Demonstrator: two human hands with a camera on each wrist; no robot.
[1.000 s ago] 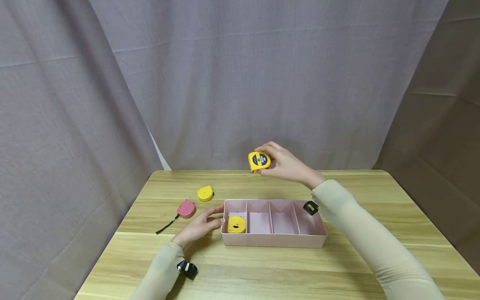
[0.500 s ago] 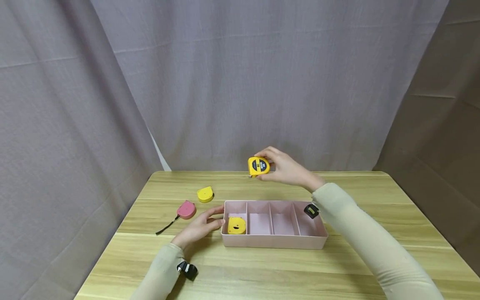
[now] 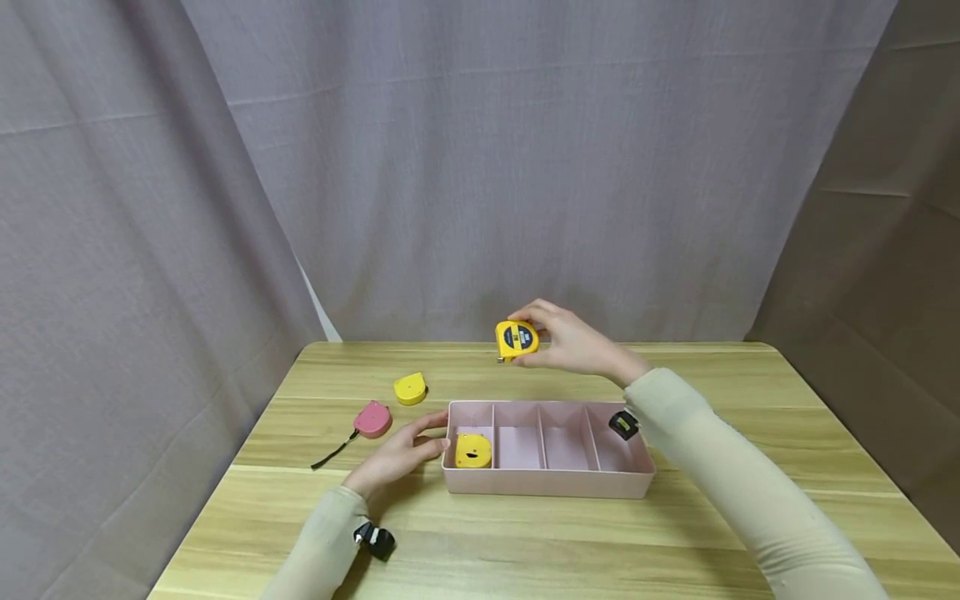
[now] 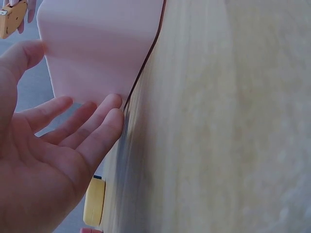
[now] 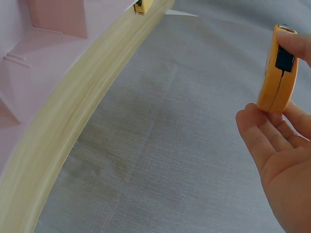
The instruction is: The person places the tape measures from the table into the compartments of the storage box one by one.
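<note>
My right hand (image 3: 573, 342) pinches a yellow tape measure (image 3: 517, 339) (image 5: 277, 70) in the air above the table's far edge, behind a pink divided tray (image 3: 547, 482). My left hand (image 3: 397, 454) (image 4: 53, 160) lies with straight fingers against the tray's left end wall (image 4: 97, 48). In the tray's leftmost compartment sits another yellow tape measure (image 3: 472, 450); its other compartments show nothing in them.
On the wooden table (image 3: 525, 542), left of the tray, lie a small yellow tape measure (image 3: 410, 387) and a pink one (image 3: 372, 418) with a black strap. Grey curtains hang behind and to the left. Wrist cameras show at both sleeves.
My right hand has lowered the yellow tape measure a little toward the table. The left hand and the tray have not moved.
</note>
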